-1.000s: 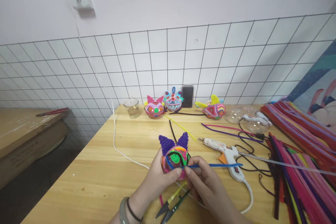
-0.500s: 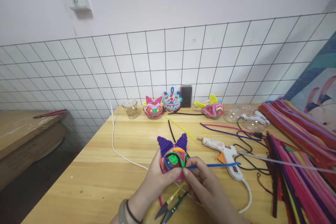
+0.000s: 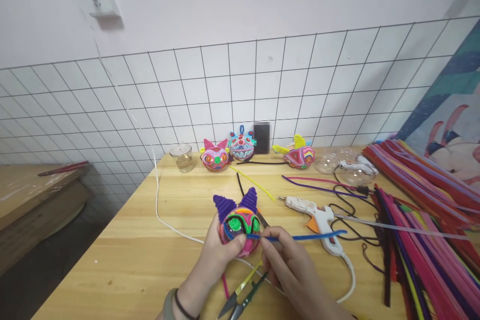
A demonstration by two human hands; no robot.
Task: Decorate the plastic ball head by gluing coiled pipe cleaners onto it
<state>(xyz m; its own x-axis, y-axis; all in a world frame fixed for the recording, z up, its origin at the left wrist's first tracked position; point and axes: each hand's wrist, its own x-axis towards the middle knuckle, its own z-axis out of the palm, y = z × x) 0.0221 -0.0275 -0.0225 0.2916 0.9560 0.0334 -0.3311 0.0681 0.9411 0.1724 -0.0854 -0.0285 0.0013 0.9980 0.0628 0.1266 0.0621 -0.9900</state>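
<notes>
My left hand [image 3: 221, 255] is closed around a clear ball ornament [image 3: 245, 220] decorated as an animal face, with purple pipe-cleaner ears, green eyes and black, orange and pink trim. Its thumb presses at the lower front. A blue pipe cleaner [image 3: 315, 236] runs from the front of the ball out to the right. My right hand [image 3: 287, 260] pinches this pipe cleaner between thumb and forefinger, just right of the ball. Below the ball, thread snips [image 3: 242, 292] with yellow and green handles lie on the table, near a short pink pipe cleaner [image 3: 225, 286].
A white glue gun [image 3: 318, 217] with its cord lies to the right. Bundles of colored pipe cleaners [image 3: 427, 250] cover the right side. At the back stand finished ornaments [image 3: 215, 156], a glass cup [image 3: 181, 157], a dark rectangular object [image 3: 261, 138] and clear balls [image 3: 327, 163].
The ball has shifted left and turned so that both green eyes now show. My right hand is now slightly apart from my left thumb, still pinching the blue pipe cleaner.
</notes>
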